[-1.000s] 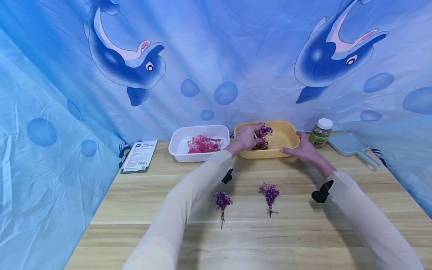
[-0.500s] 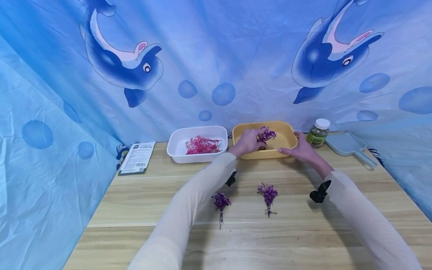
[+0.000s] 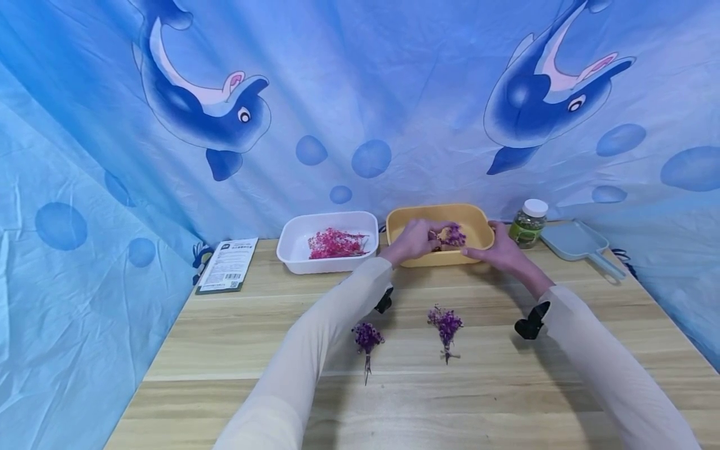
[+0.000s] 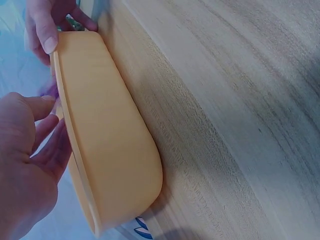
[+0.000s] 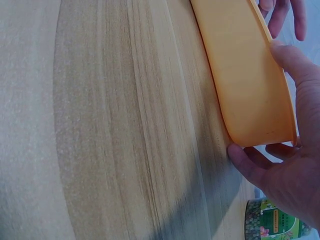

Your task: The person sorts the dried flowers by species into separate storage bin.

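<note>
In the head view, my left hand [image 3: 417, 237] reaches over the near rim of a yellow plastic basin [image 3: 477, 220]. It pinches a bunch of purple dried flowers [image 3: 454, 235] inside; the basin wall hides most of it in the left wrist view. My right hand [image 3: 500, 247] grips the basin's right end, thumb on the near rim and fingers round the corner, as the right wrist view shows. On the wooden table in front lie two small purple bouquets: a left bouquet [image 3: 368, 337] and a right bouquet [image 3: 446, 325], the latter tied with twine.
Left of the yellow basin stands a white basin [image 3: 295, 253] with pink dried flowers [image 3: 336, 242]. A printed packet [image 3: 227, 265] lies farther left. At the right are a white-lidded jar [image 3: 527, 225] and a pale blue dustpan [image 3: 576, 240]. A blue dolphin curtain hangs behind.
My left hand has shifted slightly right and lowered the purple flowers within the yellow basin. My right hand keeps its grip on the basin's end. The whole head view has shifted slightly.
</note>
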The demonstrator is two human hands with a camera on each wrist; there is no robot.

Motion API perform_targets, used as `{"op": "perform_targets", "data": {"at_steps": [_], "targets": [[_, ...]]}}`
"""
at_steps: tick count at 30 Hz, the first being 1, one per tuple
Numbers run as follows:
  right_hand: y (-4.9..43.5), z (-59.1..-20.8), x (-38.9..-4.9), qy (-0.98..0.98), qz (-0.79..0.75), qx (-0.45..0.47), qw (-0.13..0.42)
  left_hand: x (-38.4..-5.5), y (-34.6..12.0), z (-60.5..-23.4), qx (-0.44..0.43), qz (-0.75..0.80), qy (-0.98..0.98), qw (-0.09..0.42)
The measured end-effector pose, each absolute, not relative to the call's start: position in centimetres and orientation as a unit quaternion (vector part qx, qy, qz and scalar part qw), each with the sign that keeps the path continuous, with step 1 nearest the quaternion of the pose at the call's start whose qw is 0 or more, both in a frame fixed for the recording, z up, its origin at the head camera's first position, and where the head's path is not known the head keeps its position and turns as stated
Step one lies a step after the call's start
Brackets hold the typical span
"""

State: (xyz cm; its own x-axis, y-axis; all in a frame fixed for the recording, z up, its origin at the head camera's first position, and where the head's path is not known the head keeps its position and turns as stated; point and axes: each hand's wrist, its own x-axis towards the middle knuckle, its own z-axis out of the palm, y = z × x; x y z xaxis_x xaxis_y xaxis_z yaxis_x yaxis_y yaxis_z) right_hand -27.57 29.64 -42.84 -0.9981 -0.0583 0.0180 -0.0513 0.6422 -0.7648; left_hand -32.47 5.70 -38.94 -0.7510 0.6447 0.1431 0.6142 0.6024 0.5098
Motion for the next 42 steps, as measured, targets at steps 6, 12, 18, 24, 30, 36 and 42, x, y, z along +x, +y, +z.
{"op": "perform_targets", "data": {"at_steps": [6,12,18,24,30,36,42], "targets": [[29.3,-42.8,-27.7,0.908,-0.417,-0.03,0.008,-32.3,5.2,-39.1,0.353,0.323,0.877,0.04],[29.0,-42.8,-27.7,0.906,-0.422,-0.03,0.008,-31.7,4.4,-39.0,0.331,0.363,0.87,0.047],[29.0,-42.7,-27.6,0.905,-0.425,-0.028,0.013,-30.8,3.3,-38.5,0.327,0.388,0.861,0.046],[29.2,-42.7,-27.6,0.903,-0.428,-0.033,0.01,-29.1,1.7,-38.2,0.309,0.414,0.856,0.01],[29.1,-42.6,-27.5,0.906,-0.421,-0.031,0.012,-26.4,-0.9,-38.0,0.242,0.423,0.871,-0.063],[29.2,-42.4,-27.4,0.908,-0.418,-0.032,0.014,-23.8,-4.0,-38.9,0.23,0.423,0.869,-0.111],[29.5,-42.6,-27.5,0.91,-0.414,-0.028,0.022,-21.5,-6.1,-40.4,0.226,0.448,0.859,-0.1]]}}
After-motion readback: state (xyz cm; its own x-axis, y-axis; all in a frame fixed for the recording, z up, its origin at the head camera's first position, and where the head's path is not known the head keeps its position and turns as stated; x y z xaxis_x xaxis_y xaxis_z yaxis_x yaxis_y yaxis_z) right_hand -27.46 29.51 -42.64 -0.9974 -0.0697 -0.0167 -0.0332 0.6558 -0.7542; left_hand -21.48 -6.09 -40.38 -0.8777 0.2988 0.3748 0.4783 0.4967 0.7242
